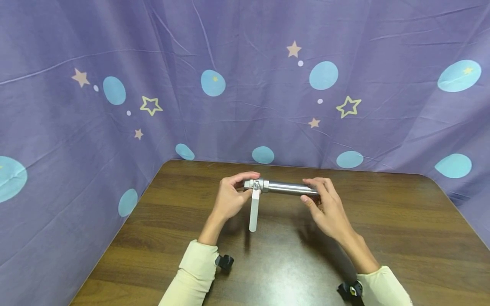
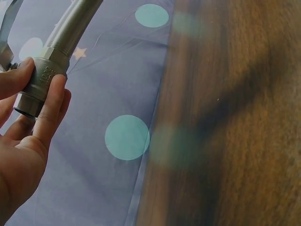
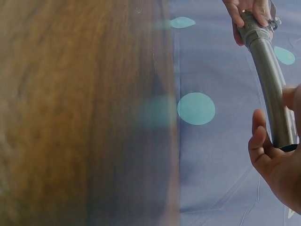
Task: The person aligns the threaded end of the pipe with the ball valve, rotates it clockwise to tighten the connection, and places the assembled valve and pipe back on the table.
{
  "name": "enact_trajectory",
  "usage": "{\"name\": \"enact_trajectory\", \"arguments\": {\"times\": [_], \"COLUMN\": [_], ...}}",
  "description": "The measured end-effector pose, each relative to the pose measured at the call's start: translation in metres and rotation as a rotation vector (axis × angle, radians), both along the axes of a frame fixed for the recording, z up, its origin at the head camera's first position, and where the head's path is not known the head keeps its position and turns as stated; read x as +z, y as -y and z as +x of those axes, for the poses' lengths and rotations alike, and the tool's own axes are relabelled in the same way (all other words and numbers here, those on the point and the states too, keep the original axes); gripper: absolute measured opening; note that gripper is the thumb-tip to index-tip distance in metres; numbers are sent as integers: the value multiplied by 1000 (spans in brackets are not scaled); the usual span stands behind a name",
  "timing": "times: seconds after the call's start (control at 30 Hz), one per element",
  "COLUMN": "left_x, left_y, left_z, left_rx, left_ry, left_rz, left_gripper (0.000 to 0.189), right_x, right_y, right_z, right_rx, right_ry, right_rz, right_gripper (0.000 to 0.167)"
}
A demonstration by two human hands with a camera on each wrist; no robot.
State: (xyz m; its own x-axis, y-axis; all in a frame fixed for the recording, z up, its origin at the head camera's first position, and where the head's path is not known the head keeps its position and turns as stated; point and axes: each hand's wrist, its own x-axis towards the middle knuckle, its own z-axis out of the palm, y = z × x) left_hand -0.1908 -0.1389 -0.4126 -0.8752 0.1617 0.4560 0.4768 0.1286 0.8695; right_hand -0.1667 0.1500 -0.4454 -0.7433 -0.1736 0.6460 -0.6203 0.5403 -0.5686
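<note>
My left hand (image 1: 229,199) grips a silver ball valve (image 1: 262,183), fingers behind its body and thumb in front. The valve's long flat lever handle (image 1: 254,213) points down toward me. Raised lettering shows on the valve body (image 2: 43,79) in the left wrist view. A shiny, straight metal pipe (image 1: 286,188) runs from the valve's right side, held level above the table. At the pipe's far end, my right hand (image 1: 330,212) holds it between thumb and fingers. The open pipe end shows beside the palm in the right wrist view, where the fingers (image 3: 259,141) curl beside it.
Below the hands lies a brown wood-grain table (image 1: 402,221), with the hands' shadows and a bright glare on it. A purple curtain (image 1: 245,119) with stars and blue dots hangs along the table's back and sides. Black straps (image 1: 225,262) sit on both wrists.
</note>
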Motion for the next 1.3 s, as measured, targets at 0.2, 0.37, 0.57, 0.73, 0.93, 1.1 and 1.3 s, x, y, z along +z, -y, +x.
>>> {"name": "enact_trajectory", "arguments": {"times": [0.2,0.37,0.57,0.73,0.93,1.1,1.3], "left_x": [-2,-3,-3,-1,0,0,-2], "left_y": [0,-1,-1,-1,0,1,3], "left_z": [0,0,-1,-1,-2,-2,-3], "left_rx": [6,-6,-10,-13,-2,2,4], "left_ry": [-7,3,6,1,-2,-10,1], "left_rz": [3,6,3,6,-3,-2,0], "left_gripper": [44,43,43,44,43,43,45], "right_x": [-1,-3,-3,-2,-1,-1,-1], "right_y": [3,4,3,2,1,0,0], "right_z": [2,1,1,0,-1,-1,-2], "right_rx": [-39,-73,-37,4,24,33,33], "right_ry": [-20,-46,-31,-16,-11,5,1], "right_rz": [6,10,-16,-33,-32,-41,-54], "right_gripper": [46,40,38,40,42,39,34]}}
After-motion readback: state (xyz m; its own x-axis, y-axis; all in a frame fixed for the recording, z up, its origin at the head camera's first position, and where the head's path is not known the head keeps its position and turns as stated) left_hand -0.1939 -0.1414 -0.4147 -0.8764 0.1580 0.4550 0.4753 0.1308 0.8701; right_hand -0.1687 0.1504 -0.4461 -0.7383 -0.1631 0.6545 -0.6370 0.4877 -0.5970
